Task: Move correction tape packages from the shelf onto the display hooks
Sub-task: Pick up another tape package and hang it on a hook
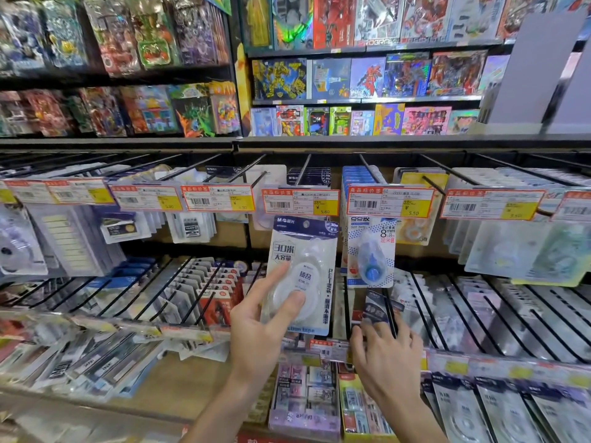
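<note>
Nearest, the right hand pinches a dark blue package, probably more correction tape, just right of and below the correction tape package. The left hand grips that package upright, thumb across its clear blister. Directly above it hangs a price tag fronting a display hook.

Left hand raised, pinching; right hand lower, seemingly gripping.
</note>
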